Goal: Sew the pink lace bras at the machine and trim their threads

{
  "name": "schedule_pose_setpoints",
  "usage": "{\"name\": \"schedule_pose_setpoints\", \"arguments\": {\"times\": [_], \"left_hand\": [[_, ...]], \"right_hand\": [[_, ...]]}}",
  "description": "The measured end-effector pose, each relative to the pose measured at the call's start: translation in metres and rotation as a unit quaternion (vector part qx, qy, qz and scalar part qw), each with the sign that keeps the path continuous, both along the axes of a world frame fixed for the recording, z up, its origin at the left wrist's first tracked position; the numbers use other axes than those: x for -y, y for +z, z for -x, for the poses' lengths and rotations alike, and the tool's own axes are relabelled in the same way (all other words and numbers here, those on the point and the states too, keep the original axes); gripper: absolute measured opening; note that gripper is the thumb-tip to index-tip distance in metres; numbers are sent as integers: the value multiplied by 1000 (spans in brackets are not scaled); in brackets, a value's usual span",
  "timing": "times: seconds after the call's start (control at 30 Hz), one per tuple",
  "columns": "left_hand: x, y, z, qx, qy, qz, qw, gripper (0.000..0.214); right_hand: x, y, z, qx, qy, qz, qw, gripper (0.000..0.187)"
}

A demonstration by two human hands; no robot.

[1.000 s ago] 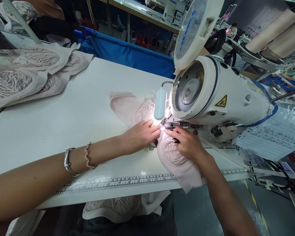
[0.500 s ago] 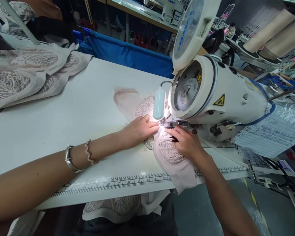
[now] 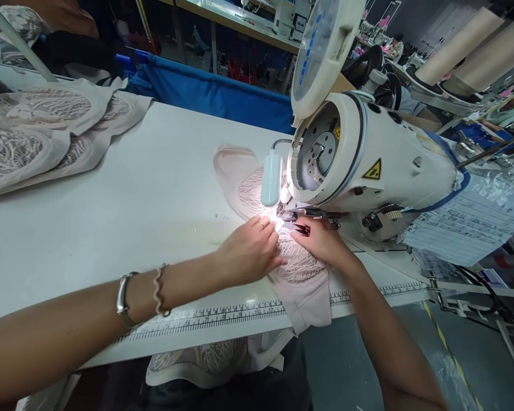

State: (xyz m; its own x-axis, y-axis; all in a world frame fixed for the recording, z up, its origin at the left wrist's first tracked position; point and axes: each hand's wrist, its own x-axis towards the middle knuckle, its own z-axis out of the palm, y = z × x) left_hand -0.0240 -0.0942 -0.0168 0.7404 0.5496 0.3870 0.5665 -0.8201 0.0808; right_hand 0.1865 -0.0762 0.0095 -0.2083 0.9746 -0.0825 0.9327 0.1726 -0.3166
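Note:
A pale pink lace bra (image 3: pixel 300 268) lies across the table under the sewing machine head (image 3: pixel 346 154), its near band hanging over the table's front edge. My left hand (image 3: pixel 255 248) is closed on the bra's middle, fingers curled just in front of the lit needle area. Close beside it on the right, my right hand (image 3: pixel 321 240) is wrapped around small dark thread snips (image 3: pixel 302 229), whose blades point left over the lace. Its thumb rests on the fabric. A small pale lamp (image 3: pixel 271 180) shines on the stitching spot, and the needle itself cannot be made out.
A pile of lace bras (image 3: pixel 77 125) lies at the far left of the white table (image 3: pixel 89 222). A printed ruler (image 3: pixel 223 317) runs along its front edge. Behind it hangs a blue cloth (image 3: pixel 214 91). Another bra (image 3: pixel 209 357) rests on my lap. Written paper (image 3: pixel 475 217) hangs at right.
My left hand has drawn nearer to me and its fingers have curled in. The bra's far part has shifted right. The right hand's snips show more plainly, and the machine's inner disc has turned.

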Motion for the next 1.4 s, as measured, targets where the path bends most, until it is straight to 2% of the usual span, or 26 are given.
{"name": "schedule_pose_setpoints", "arguments": {"times": [0.07,0.17,0.27,0.4,0.5,0.57,0.63,0.77,0.83,1.1,1.3,1.4], "left_hand": [[10,1,-6,-58,27,-18,998,39],[16,0,-7,-96,43,-31,994,30],[14,-4,-4,-103,37,-49,993,32],[13,-12,1,-97,37,-71,992,47],[13,-16,2,-89,33,-69,993,50],[12,-18,3,-86,26,-69,994,49],[10,-20,3,-80,15,-66,995,48],[4,-24,7,-56,-1,-49,997,45],[0,-23,10,-47,-13,-47,998,43],[-21,-2,24,-10,-63,8,998,35],[-44,-2,33,-13,-68,67,995,36],[-46,1,32,-26,-40,72,996,38]], "right_hand": [[-2,-1,-2,-36,-12,13,999,17],[-4,-5,-8,-84,-51,-10,995,25],[-2,-9,-13,-57,-51,-56,996,20],[6,-14,-16,65,-11,-121,991,17],[11,-20,-16,92,51,-166,980,25],[12,-22,-17,86,71,-185,976,22],[14,-23,-18,62,99,-180,977,18],[17,-19,-19,63,185,-162,967,58],[19,-18,-18,96,190,-165,963,68],[17,-17,-13,112,183,-149,965,68],[15,-18,-10,63,173,-148,972,62],[15,-21,-8,35,171,-143,974,59]]}}
